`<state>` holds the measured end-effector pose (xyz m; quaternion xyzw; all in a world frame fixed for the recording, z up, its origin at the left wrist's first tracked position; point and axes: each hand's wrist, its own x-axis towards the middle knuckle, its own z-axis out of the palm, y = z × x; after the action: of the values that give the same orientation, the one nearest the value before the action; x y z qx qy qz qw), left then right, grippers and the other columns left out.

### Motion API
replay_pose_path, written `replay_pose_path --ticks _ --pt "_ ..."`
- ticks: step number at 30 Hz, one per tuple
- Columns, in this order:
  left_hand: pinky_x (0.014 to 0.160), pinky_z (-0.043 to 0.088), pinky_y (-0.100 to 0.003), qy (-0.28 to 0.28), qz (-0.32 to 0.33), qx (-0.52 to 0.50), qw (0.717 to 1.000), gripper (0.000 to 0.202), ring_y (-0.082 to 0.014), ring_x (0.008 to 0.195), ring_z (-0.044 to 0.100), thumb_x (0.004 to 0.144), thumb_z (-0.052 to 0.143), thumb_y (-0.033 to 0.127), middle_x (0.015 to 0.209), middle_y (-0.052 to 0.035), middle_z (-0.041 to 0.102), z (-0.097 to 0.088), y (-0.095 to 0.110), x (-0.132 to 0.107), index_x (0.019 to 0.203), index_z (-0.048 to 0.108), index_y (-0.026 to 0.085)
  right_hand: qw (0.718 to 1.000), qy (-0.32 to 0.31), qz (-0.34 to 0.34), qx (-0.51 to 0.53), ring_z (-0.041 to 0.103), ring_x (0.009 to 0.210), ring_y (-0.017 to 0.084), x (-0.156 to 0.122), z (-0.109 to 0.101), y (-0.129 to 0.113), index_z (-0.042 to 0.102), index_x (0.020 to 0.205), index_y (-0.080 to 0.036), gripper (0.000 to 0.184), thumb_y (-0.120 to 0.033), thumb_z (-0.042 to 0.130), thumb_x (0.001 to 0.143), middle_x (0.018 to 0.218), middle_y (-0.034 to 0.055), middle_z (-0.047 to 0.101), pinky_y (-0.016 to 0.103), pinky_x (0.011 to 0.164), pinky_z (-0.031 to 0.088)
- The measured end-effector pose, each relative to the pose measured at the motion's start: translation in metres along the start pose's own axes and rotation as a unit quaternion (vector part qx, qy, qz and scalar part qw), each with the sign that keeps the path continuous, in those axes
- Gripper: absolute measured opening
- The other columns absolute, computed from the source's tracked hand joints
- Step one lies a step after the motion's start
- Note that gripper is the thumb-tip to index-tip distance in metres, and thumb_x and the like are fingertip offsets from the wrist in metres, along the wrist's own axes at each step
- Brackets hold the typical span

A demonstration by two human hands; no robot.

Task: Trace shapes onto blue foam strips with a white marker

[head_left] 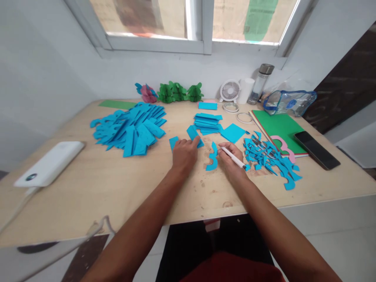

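Observation:
My left hand (185,153) is palm down near the middle of the table, its fingers bent onto folded blue paper (192,132). More blue paper (173,142) shows at that hand's left side; the thumb and the grip underneath are partly hidden. A white pen (233,157) is held in my right hand (231,159), its dark end pointing towards me. Just left of the right fingers is a wavy blue paper cutout (212,158), flat on the wood. Beyond both hands are a stack of folded blue paper (207,123) and a blue square (234,133).
A large pile of blue folded cutouts (138,127) covers the table's left back. Blue scraps (266,154), a pink cutout (283,148), green sheets (279,129) and a phone (317,149) are at right. A power bank (51,163) with a cable is at left; a fan (230,91) and bottle (261,84) stand behind.

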<state>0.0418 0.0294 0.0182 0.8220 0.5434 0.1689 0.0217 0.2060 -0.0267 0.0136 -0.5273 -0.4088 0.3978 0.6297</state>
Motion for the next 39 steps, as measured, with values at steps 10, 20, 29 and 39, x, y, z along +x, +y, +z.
replay_pose_path --ticks 10,20,29,39 --pt "0.083 0.042 -0.04 0.023 -0.014 0.078 0.997 0.035 -0.0314 0.098 0.065 0.092 0.046 0.026 0.097 -0.0141 0.072 0.004 -0.002 0.002 0.123 0.059 0.016 1.0 -0.001 0.004 -0.007 0.055 0.06 0.014 0.001 0.0 0.001 0.064 0.086 -0.022 0.023 -0.032 0.068 0.065 0.065 -0.0041 0.059 0.026 0.056 0.041" --pt "0.085 0.042 -0.04 0.016 -0.027 0.085 0.996 0.037 -0.0317 0.103 0.062 0.094 0.047 0.033 0.104 -0.0141 0.071 0.005 0.001 0.006 0.126 0.056 0.016 1.0 -0.001 0.004 -0.001 0.055 0.06 0.014 0.001 0.0 0.002 0.064 0.087 -0.022 0.023 -0.03 0.068 0.066 0.066 -0.0039 0.06 0.026 0.057 0.041" --pt "0.082 0.042 -0.04 -0.031 -0.018 0.102 0.994 0.029 -0.0318 0.1 0.063 0.092 0.046 0.02 0.099 -0.0159 0.07 -0.004 0.005 0.017 0.115 0.062 0.014 1.0 -0.004 0.004 -0.011 0.056 0.06 0.014 0.0 0.0 -0.001 0.065 0.088 -0.022 0.023 -0.03 0.068 0.067 0.066 -0.0037 0.061 0.026 0.056 0.041" --pt "0.082 0.042 -0.041 -0.034 -0.022 0.111 0.993 0.032 -0.0322 0.101 0.063 0.09 0.042 0.011 0.096 -0.0175 0.068 0.0 0.005 0.019 0.114 0.063 0.014 1.0 -0.001 0.001 -0.026 0.05 0.056 0.012 0.001 -0.001 0.002 0.065 0.088 -0.022 0.022 -0.03 0.067 0.068 0.063 -0.0056 0.058 0.024 0.054 0.038"
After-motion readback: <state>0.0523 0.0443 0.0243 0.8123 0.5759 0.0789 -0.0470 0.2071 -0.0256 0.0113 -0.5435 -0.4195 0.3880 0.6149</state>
